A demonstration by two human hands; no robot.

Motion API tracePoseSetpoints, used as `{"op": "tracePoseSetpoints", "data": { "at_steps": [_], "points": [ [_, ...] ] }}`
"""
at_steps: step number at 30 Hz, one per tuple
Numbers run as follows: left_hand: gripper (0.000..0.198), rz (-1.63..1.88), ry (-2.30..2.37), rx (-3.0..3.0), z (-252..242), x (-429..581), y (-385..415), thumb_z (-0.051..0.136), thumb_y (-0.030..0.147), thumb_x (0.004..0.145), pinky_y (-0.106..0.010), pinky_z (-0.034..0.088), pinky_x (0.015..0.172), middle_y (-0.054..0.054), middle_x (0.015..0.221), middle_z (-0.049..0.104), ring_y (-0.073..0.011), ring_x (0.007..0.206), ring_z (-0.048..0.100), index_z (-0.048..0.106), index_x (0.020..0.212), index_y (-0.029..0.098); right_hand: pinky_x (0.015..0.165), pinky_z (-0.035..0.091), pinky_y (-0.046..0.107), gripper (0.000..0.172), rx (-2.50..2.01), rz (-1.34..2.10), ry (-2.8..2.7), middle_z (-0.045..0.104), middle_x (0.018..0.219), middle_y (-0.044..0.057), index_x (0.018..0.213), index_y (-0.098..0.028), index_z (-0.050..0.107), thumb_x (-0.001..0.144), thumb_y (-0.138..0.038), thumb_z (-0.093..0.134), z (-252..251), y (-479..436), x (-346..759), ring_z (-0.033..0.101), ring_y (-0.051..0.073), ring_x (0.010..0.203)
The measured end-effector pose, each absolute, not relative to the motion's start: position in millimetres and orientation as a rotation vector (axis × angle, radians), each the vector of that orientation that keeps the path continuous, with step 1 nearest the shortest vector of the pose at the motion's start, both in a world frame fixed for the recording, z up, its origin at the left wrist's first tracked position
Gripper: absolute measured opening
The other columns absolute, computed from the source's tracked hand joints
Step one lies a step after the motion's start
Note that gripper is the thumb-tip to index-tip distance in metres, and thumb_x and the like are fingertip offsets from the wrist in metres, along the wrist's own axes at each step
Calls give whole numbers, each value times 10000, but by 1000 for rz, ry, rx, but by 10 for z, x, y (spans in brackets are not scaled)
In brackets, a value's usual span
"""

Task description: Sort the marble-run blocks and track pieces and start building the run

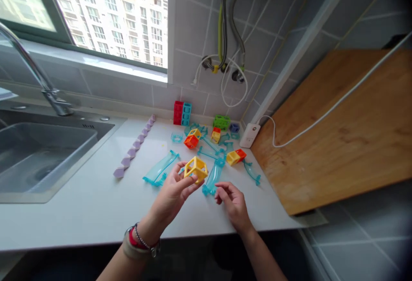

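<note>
My left hand (176,191) holds a yellow open-frame cube (196,168) up above the counter, thumb and fingers around its lower part. My right hand (234,203) hovers to the right with its fingers curled in, and nothing shows in them. Just behind it lies a translucent teal track piece (215,176); a wider teal track piece (162,167) rests left of the held cube. Farther back are an orange cube (191,142) against a yellow one, a second yellow-orange pair (216,135), and a third pair (236,157) at the right.
Red blocks (178,113) and blue blocks (186,114) stand stacked by the wall, with green blocks (221,122) to their right. A twisted purple strip (134,148) lies left, beside the sink (93,137). A white power adapter (250,135) and wooden board (334,131) border the right.
</note>
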State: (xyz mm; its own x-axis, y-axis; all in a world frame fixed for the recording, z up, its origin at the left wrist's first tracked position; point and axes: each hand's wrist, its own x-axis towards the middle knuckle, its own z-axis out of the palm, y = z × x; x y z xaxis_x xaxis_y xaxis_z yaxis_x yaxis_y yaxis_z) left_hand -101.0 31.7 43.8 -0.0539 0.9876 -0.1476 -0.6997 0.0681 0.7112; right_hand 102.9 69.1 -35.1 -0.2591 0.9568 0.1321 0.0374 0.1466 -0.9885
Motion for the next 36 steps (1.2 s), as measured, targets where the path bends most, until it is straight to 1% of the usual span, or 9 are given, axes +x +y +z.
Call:
{"op": "tracePoseSetpoints", "data": {
  "at_steps": [4,6,9,12,14,19,24,30,36],
  "points": [
    [400,1443,713,453,416,-1084,333,754,249,849,-450,557,985,-113,1246,709,-321,1107,739,497,1156,226,747,542,316,279,-1157,635,-1754,699,982,80,1104,-192,711,942,-405,628,-267,1199,1252,657,205,860],
    [361,1430,705,459,383,-1118,356,725,314,876,-432,563,956,-123,1285,700,-328,1092,745,531,1165,216,739,552,333,346,-1206,445,-1766,681,1007,103,1168,-159,685,928,-399,615,-305,1481,1319,648,210,834],
    [383,1421,708,494,316,-1144,398,697,398,898,-401,564,925,-123,1334,682,-319,1078,749,578,1211,211,730,559,363,463,-1307,336,-1766,645,1070,136,1280,-113,633,895,-368,610,-463,1758,1357,621,195,736],
    [436,1447,747,522,254,-1131,438,693,457,894,-371,562,885,-129,1331,686,-292,1013,765,598,1232,200,765,552,387,494,-1378,297,-1795,606,1168,154,1320,-130,612,872,-335,616,-609,1820,1364,590,171,676],
    [446,1462,762,529,230,-1106,455,690,468,893,-356,559,860,-131,1306,699,-269,961,771,599,1234,194,782,544,384,462,-1381,301,-1782,592,1169,141,1288,-151,620,865,-335,630,-649,1802,1368,587,174,694],
    [453,1443,774,519,253,-1021,447,710,462,866,-322,556,786,-123,1261,717,-216,843,767,602,1211,189,799,524,356,329,-1367,319,-1710,561,1044,81,999,-190,640,817,-450,726,-629,1788,1397,583,212,836],
    [444,1439,830,518,287,-982,416,734,448,831,-295,553,722,-116,1218,723,-200,794,760,611,1163,180,742,503,300,396,-1341,349,-1661,533,970,47,874,-202,580,817,-568,720,-590,1789,1417,537,183,798],
    [414,1428,811,519,245,-981,417,716,438,853,-296,567,728,-121,1193,723,-202,800,759,583,1148,180,778,469,278,419,-1299,401,-1547,525,947,37,866,-206,535,851,-599,680,-554,1776,1447,519,183,866],
    [405,1391,747,531,237,-935,390,762,417,829,-355,587,765,-110,1180,719,-258,888,770,555,1105,205,757,484,283,425,-1257,568,-1451,557,849,-2,884,-210,516,864,-616,638,-646,1851,1536,547,170,798]
  ]
}}
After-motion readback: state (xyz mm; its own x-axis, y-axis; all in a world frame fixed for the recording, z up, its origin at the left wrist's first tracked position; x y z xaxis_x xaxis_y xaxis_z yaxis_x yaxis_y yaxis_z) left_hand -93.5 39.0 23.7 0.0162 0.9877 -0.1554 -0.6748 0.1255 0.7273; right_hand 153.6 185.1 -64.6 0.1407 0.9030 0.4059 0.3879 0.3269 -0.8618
